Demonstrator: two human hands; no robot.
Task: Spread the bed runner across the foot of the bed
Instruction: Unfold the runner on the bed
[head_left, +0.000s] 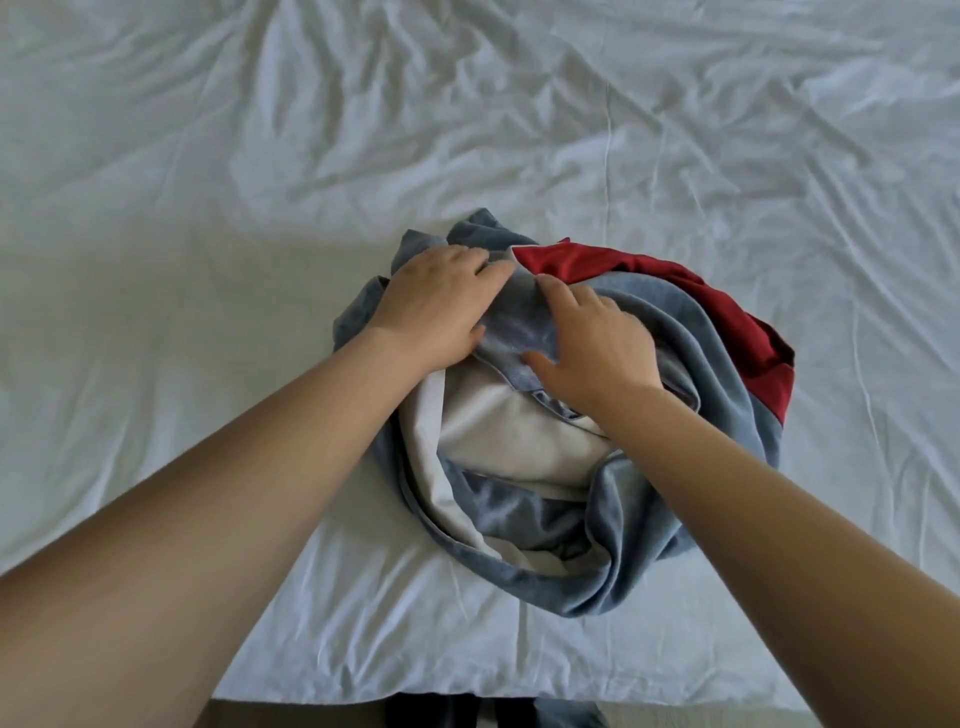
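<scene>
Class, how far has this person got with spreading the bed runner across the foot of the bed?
Done: the bed runner lies on the white sheet near the bed's near edge. In hand: it is a bunched heap; the left hand grips a fold, the right hand rests on it. Left: opening it out flat across the bed.

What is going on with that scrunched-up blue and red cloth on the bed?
A person is leaning over the bed with both hands on the bed runner. The left hand grips a fold at the top of the pile, and the right hand rests on the cloth beside it. The runner is blue-grey with a red part and a white lining. It lies in a bunched heap near the close edge, not yet spread out.
</scene>
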